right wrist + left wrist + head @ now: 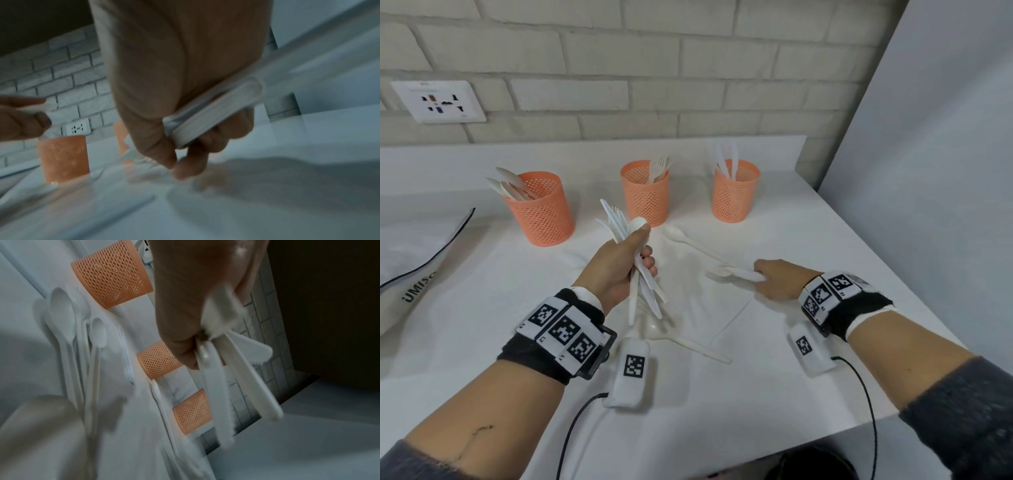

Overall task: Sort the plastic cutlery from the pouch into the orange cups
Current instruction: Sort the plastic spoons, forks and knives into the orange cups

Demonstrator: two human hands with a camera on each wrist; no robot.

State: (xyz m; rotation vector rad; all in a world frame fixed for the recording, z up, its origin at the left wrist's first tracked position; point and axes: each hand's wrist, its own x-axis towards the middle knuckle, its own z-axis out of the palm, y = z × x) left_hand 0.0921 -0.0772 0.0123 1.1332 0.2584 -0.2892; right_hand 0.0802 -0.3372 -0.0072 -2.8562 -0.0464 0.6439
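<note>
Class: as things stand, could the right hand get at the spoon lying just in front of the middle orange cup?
Probably yes. The spoon lies in the open on the table, just beyond the right hand, nothing between; but that hand already holds a piece of cutlery.

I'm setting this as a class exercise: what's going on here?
A person is sorting white plastic cutlery. The left hand grips a mixed bundle of cutlery, while the right hand picks up a piece from the table. Three orange cups already hold some pieces; loose spoons remain on the table.
</note>
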